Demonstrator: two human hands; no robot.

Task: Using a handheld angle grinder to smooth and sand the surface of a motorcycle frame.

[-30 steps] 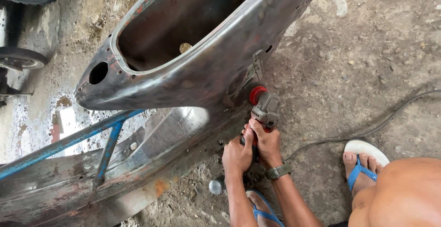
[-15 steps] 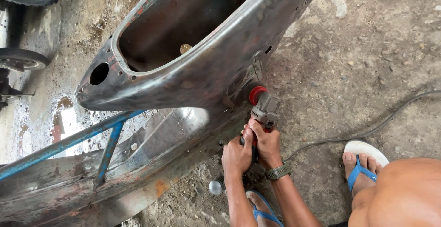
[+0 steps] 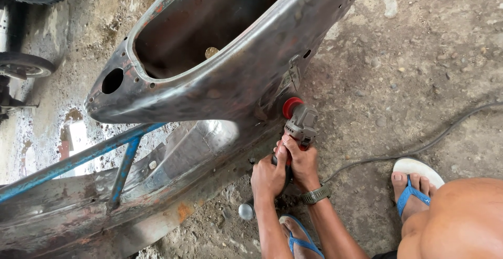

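Fingers (image 3: pixel 285 151) of both hands tight around grey angle grinder (image 3: pixel 299 125), its red head against bare scooter body (image 3: pixel 230 81).

Grey grinder (image 3: pixel 301 123), red disc guard. Bare grey metal body shell (image 3: pixel 230 81), rust-brown patches, perhaps orange paint remnants. Blue frame tube (image 3: pixel 78 159). Blue-strapped white sandal (image 3: pixel 416 177).

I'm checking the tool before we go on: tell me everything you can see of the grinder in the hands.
The grinder is a small grey angle grinder with a red round part at its head, pressed against the bare, rusty metal body. It points up and away from the person. The right hand grips it behind the head; the left hand wraps its rear handle. A dark cord trails across the concrete floor. Whether the disc spins cannot be told.
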